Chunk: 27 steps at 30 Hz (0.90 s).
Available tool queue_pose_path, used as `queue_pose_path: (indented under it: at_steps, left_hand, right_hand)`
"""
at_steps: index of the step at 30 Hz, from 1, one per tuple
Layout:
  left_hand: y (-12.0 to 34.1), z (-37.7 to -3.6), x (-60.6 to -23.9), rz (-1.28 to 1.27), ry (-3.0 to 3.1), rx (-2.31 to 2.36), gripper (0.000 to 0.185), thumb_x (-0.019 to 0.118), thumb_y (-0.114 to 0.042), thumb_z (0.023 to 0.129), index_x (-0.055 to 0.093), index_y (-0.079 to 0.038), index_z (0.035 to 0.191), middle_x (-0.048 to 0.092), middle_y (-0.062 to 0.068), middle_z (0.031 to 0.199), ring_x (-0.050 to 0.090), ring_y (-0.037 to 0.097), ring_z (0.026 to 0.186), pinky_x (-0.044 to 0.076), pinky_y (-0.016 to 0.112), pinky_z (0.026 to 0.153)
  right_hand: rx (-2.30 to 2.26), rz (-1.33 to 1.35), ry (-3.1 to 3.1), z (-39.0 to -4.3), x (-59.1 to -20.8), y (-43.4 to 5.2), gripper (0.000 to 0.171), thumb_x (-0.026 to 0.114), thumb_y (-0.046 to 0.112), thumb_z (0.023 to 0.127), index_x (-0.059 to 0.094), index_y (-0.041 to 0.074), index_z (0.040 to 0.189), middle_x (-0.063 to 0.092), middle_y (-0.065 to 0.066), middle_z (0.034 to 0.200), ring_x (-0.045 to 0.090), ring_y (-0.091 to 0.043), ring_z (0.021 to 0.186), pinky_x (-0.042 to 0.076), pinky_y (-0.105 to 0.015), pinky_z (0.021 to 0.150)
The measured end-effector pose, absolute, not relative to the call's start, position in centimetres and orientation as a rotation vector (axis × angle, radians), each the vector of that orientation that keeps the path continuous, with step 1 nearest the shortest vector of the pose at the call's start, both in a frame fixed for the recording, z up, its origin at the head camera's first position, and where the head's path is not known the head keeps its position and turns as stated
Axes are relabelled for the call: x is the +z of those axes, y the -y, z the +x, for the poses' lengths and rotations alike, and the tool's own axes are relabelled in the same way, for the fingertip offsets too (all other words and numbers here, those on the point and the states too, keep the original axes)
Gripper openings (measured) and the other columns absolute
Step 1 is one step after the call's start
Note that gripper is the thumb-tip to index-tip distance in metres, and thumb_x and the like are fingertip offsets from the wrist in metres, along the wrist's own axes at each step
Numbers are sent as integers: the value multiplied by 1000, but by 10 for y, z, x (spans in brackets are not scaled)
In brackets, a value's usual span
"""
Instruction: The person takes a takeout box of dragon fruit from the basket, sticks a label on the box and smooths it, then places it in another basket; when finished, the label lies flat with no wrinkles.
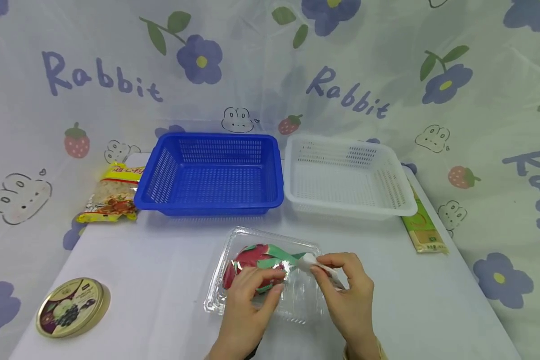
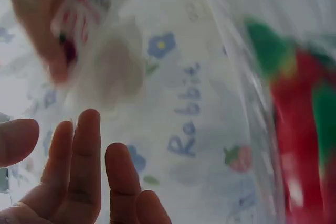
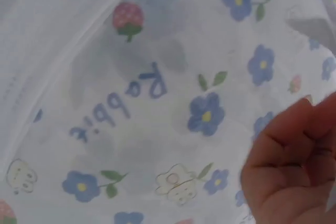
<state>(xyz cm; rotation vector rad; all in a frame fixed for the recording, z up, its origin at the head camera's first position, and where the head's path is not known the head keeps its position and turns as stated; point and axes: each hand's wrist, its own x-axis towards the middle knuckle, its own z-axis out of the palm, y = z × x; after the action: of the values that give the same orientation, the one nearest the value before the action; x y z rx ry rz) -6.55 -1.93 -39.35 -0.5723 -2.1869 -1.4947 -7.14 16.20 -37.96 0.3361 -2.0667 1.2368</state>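
A clear plastic box [image 1: 293, 306] lies on the table in front of me in the head view. A red dragon fruit [image 1: 250, 256] with green leaf tips shows through it; the hands partly hide both. My right hand [image 1: 348, 295] pinches a small white packet [image 1: 308, 262] with red print between thumb and fingers, over the box's right side. In the left wrist view this packet [image 2: 85, 17] is blurred, so its kind is unclear. My left hand [image 1: 248, 306] is over the box near the fruit, fingers relaxed and apart, holding nothing.
Behind the box stand a blue basket [image 1: 207, 206] and a white basket [image 1: 346, 207] side by side. A yellow food bag [image 1: 114, 195] leans left of them, and a green-and-tan packet [image 1: 425, 230] lies right. A round gold tin [image 1: 72, 308] rests at front left.
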Motion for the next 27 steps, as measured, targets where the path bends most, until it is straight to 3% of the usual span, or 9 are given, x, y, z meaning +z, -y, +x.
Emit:
queue_pose_path:
  at_steps: [2, 5, 9, 14, 21, 27]
  left_hand:
    - [14, -63, -392, -613, 2174, -1606, 21, 69, -6, 86, 70, -17, 104, 71, -5, 96, 60, 9, 90, 50, 23, 76]
    - [9, -61, -391, -585, 2142, -1719, 20, 67, -4, 87, 68, -15, 104, 70, -2, 96, 63, 9, 91, 53, 25, 80]
    - [8, -59, -390, -512, 2083, -1798, 23, 67, 1, 84, 67, -11, 104, 69, 1, 91, 64, 7, 85, 53, 26, 76]
    - [11, -57, -390, -433, 2060, -1828, 19, 68, 1, 82, 66, -15, 94, 69, 1, 89, 61, 4, 84, 44, 28, 65]
    - [13, -57, -391, -605, 1920, -1759, 22, 69, 10, 78, 64, -9, 88, 71, 7, 94, 61, 12, 94, 49, 25, 82]
    - [17, -53, -386, -599, 1922, -1709, 23, 71, 10, 77, 67, -8, 90, 72, 6, 88, 65, 11, 87, 48, 22, 77]
  right_hand:
    - [1269, 476, 1962, -71, -379, -154, 15, 77, 4, 80, 67, -2, 88, 64, -10, 84, 58, -7, 85, 48, -12, 78]
    - [1236, 634, 1862, -72, -382, -144, 21, 73, 17, 86, 65, -3, 86, 63, -9, 82, 56, -13, 85, 46, -17, 79]
    - [1162, 767, 1783, -72, -384, -136, 22, 70, 16, 89, 64, -3, 82, 63, -10, 82, 54, -18, 83, 45, -21, 78]
    - [1152, 868, 1745, -72, -386, -132, 23, 70, 16, 89, 63, -5, 82, 64, -13, 85, 56, -21, 83, 46, -24, 76]
    - [1419, 799, 1802, -63, -394, -129, 25, 70, 13, 88, 61, -9, 94, 66, -12, 90, 63, -16, 88, 50, -18, 84]
    - [1380, 738, 1879, -61, -393, -130, 13, 67, 9, 90, 64, -4, 88, 66, -10, 85, 63, -15, 81, 52, -18, 79]
